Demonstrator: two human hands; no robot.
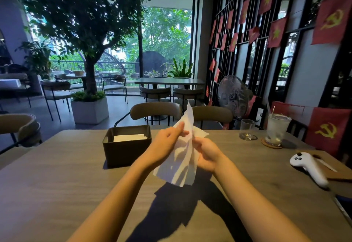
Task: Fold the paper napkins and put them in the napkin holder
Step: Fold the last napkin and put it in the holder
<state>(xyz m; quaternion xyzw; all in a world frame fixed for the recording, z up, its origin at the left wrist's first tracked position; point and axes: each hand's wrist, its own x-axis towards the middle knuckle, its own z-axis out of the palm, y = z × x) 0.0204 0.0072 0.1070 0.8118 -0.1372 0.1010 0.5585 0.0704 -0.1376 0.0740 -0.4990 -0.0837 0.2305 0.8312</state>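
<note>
Both hands, left hand (167, 142) and right hand (206, 154), pinched a crumpled white napkin (181, 163) mid-frame above the counter (57, 184); napkin holder (126, 145) sat left of them.

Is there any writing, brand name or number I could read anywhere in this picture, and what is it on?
No readable words or numbers anywhere.
Red flags on the dark lattice wall: only yellow stars and hammer-and-sickle emblems, no lettering.
White standing fan: dark hub badge, too blurred to read.
White handheld controller: buttons only, no legible marks.
</note>
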